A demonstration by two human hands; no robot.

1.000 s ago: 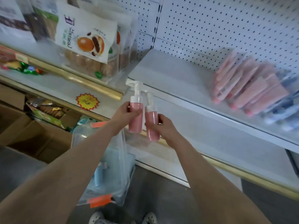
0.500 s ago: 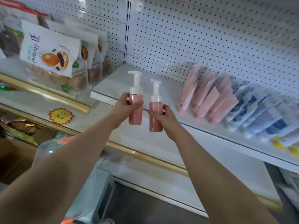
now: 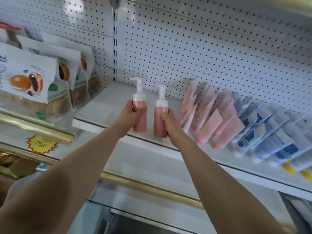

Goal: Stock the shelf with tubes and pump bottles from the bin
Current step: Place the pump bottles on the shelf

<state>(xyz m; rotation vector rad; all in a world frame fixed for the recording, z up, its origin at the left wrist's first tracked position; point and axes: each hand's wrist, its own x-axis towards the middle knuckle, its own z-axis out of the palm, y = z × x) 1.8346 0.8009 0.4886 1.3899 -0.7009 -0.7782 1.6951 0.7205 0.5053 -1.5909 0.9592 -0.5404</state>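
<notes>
Head view, shelf bay.

Pegboard back panel (image 3: 202, 48): white, nothing hung on it in view.

Shelf (image 3: 108, 102): white. Its left half is bare, from the upright post across to the first tubes. The right half is stocked.

Snack bags (image 3: 33, 78): these stand on the neighbouring bay to the left and are not part of this job.

Bin (image 3: 94, 218): only a translucent patch shows low between the forearms. Contents cannot be read.

Pink tubes (image 3: 217, 119): a leaning row, caps toward the shelf front. Blue-and-white tubes (image 3: 263, 132): a second leaning row just beside the pink ones on the right. A few yellow-capped ones sit at the far right edge.

Progress, as a judgement: the tube part looks well along. No pump bottle stands on the shelf yet, so that part has barely begun. How much remains in the bin is unknown.

Left pump bottle (image 3: 140, 122) and right pump bottle (image 3: 159, 125): pink bodies with white pump heads, both upright, close together but apart. Both are held over the front lip of the bare stretch, just left of the pink tubes. Their bases sit about level with the lip. I cannot tell whether either touches it.

Left hand (image 3: 133, 114): fingers wrapped round the body of the left bottle below the collar.

Right hand (image 3: 168, 122): clasps the right bottle at mid-body, thumb across the front.

Next step, presumably: set both down upright in the bare zone.
</notes>
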